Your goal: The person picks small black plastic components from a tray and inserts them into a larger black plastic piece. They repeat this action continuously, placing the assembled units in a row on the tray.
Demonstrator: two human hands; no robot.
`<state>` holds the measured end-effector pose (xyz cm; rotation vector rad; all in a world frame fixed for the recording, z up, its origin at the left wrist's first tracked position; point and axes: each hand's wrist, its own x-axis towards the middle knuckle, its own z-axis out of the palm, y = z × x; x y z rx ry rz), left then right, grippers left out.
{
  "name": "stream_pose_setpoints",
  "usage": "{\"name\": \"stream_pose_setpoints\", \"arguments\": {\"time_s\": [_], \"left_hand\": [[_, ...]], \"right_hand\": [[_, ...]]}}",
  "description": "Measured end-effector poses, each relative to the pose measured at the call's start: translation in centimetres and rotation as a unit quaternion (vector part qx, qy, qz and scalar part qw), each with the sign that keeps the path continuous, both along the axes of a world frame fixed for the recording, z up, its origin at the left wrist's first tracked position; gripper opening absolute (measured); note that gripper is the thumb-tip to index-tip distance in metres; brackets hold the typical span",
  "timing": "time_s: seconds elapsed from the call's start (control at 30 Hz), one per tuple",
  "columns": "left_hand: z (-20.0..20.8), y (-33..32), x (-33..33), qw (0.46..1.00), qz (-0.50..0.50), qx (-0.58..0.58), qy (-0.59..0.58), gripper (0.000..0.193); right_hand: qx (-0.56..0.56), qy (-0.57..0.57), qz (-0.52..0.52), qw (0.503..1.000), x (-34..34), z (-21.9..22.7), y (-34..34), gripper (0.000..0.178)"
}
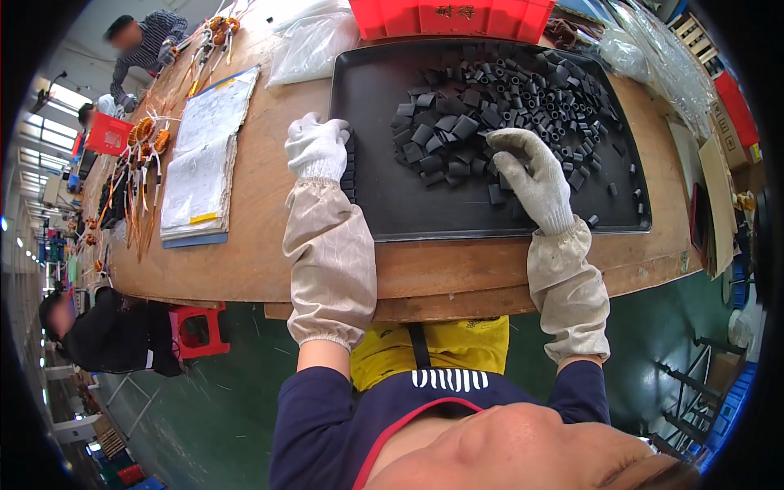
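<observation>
1. Count: one black tray (384,212), one red bin (453,16) behind it, one paper stack (204,155); the small black sleeve pieces (506,98) are heaped, too many to count.
2. Room: the tray's near half lies mostly bare; the tray sits close to the wooden table (261,245) edge.
3. Left hand (317,145), white-gloved, rests curled on the tray's left rim, touching a short row of pieces; whether it pinches one cannot be told.
4. Right hand (531,175), gloved, reaches palm-down, fingers loosely bent over the heap's near edge.
</observation>
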<state>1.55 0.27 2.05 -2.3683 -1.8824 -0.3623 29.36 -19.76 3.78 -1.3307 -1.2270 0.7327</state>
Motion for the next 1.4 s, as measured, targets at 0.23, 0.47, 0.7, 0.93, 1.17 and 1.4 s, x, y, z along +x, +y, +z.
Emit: {"name": "stream_pose_setpoints", "arguments": {"time_s": [0.23,0.47,0.7,0.93,1.17,1.4], "left_hand": [[0.0,-0.5,0.7,0.978,-0.064,0.190,-0.049,0.020],[2.3,-6.4,6.4,0.940,-0.303,0.030,-0.154,0.025],[2.7,-7.1,6.7,0.954,-0.279,-0.102,-0.050,0.032],[2.0,-7.0,6.5,0.946,-0.311,-0.059,-0.069,0.031],[1.2,-6.6,6.7,0.941,-0.329,-0.046,-0.062,0.030],[2.3,-8.1,8.0,0.844,-0.308,-0.241,-0.368,0.018]], "right_hand": [[0.018,-0.007,-0.044,0.999,0.8,0.1,0.1,0.028],[0.125,-0.373,-0.204,0.896,3.5,0.0,0.6,0.029],[-0.122,-0.489,-0.117,0.856,4.0,0.6,-0.7,0.027],[-0.128,-0.493,-0.039,0.860,2.8,1.4,-1.1,0.023],[0.090,-0.347,-0.166,0.919,2.2,0.1,0.5,0.028],[0.112,-0.345,-0.101,0.926,0.1,-0.1,0.7,0.033]]}}
